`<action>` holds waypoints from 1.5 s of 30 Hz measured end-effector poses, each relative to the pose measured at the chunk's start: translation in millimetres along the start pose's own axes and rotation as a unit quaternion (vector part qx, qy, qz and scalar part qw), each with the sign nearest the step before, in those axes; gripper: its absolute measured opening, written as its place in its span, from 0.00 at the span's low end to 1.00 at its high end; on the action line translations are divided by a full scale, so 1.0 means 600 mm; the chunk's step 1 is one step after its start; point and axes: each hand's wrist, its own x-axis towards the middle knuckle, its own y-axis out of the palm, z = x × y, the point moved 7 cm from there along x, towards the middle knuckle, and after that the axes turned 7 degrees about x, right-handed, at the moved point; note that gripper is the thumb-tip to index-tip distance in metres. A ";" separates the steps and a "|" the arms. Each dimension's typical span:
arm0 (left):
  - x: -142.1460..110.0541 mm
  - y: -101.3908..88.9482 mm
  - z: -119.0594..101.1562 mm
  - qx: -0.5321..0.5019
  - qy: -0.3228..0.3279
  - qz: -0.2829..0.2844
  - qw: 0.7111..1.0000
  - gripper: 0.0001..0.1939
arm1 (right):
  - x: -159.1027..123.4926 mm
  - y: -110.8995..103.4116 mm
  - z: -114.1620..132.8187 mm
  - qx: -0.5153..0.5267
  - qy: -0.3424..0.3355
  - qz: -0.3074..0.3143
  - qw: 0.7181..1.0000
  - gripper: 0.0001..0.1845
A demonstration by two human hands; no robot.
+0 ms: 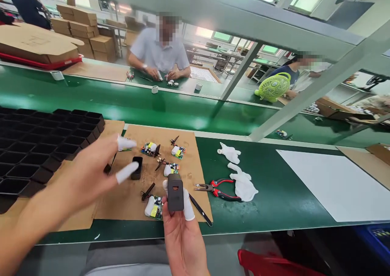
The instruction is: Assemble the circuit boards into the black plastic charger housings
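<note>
My right hand (183, 231), with white finger cots, is closed around a black charger housing (176, 195) whose end shows orange-lined slots. To the left, my left hand (91, 170) is stretched out with thumb and a finger apart, also in white cots, and holds nothing. Its fingertips are close to an open black housing (137, 167) on the cardboard sheet (122, 203). Around the hands lie several small circuit boards, among them one circuit board (154, 208) near the front and another circuit board (150, 148) at the back. Black tweezers (201, 210) rest beside my right hand.
Red-handled pliers (216, 188) and white gloves (245, 186) lie to the right. Black housings (39, 146) stand in rows at left. A white sheet (332, 182) lies far right. Beyond the green conveyor belt (122, 101) sits a co-worker (161, 50). A slanting metal post (304, 93) rises at right.
</note>
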 end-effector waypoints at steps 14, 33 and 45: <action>-0.215 0.078 -0.083 -0.061 -0.105 -0.103 0.987 0.10 | -0.033 -0.034 0.108 -0.608 -0.472 0.144 0.622 0.29; -0.216 0.094 -0.087 0.004 -0.097 -0.071 0.993 0.10 | -0.024 -0.062 0.105 -0.401 -0.375 0.001 0.836 0.13; -0.221 0.095 -0.087 0.023 -0.094 -0.083 0.992 0.11 | 0.009 -0.031 0.043 0.018 -0.031 -0.009 0.999 0.21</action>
